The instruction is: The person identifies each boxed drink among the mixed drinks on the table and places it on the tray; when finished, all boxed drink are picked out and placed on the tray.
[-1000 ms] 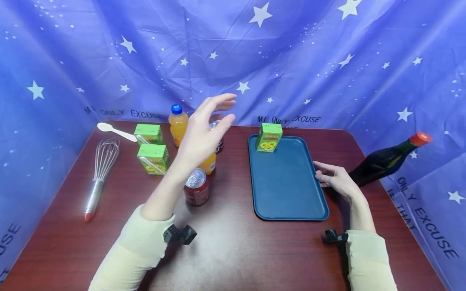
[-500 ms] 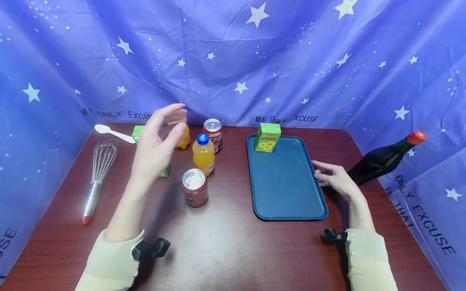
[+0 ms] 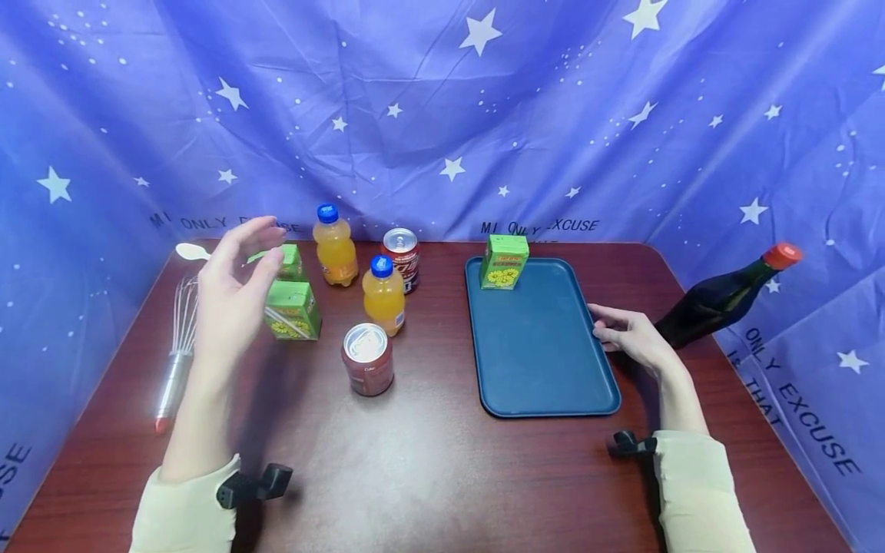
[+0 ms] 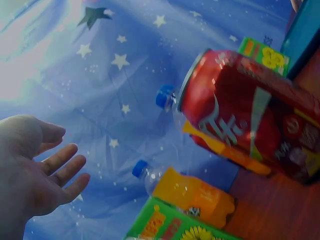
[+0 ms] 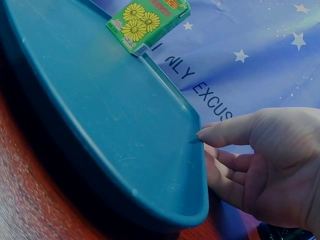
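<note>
My left hand (image 3: 231, 307) is raised over the left side of the table with nothing in it, fingers relaxed and thumb apart. In the head view it overlaps the whisk (image 3: 169, 384) and partly hides the rear of two green drink cartons; the front carton (image 3: 293, 311) stands just right of it. My right hand (image 3: 636, 338) grips the right rim of a dark blue tray (image 3: 546, 353); in the right wrist view the thumb (image 5: 212, 134) lies on the rim and the fingers are outside it. A third green carton (image 3: 505, 263) stands at the tray's back left corner.
Two orange juice bottles (image 3: 384, 296) with blue caps and two red soda cans (image 3: 368, 361) stand left of the tray. A white spoon (image 3: 193, 251) lies at the back left. A dark bottle (image 3: 719, 303) with a red cap stands beyond my right hand. A starry blue curtain (image 3: 442, 115) surrounds the table.
My left hand has swept left from above the juice bottles to beside the green cartons, uncovering the bottles and cans. The right hand stays at the tray's rim.
</note>
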Demonstrator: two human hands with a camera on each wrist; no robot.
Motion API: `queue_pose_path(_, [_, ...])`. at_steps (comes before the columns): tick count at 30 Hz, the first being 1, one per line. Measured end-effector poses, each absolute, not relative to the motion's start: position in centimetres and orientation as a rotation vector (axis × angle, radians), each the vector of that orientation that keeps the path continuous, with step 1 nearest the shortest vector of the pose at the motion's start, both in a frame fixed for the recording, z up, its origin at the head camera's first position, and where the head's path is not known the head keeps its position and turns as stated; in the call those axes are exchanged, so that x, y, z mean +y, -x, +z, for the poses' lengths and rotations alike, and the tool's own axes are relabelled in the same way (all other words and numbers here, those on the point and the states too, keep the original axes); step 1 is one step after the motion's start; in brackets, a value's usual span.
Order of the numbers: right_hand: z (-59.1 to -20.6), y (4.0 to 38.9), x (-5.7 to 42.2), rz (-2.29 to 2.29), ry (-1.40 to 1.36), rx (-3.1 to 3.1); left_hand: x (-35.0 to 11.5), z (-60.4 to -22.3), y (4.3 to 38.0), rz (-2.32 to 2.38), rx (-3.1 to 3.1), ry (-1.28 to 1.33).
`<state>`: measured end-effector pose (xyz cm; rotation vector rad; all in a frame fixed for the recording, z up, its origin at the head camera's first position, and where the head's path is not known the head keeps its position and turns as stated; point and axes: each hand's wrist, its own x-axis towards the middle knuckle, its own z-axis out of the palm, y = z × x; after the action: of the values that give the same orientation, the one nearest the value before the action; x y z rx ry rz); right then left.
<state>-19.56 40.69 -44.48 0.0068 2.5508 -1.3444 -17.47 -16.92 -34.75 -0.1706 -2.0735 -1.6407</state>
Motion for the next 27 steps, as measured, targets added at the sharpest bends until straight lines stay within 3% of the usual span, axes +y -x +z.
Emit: queue_pose_path(27, [-44.4, 19.6, 40.6, -1.339, -0.010, 2.551, -22.8, -38.9, 18.4, -1.440, -2.385, 0.187])
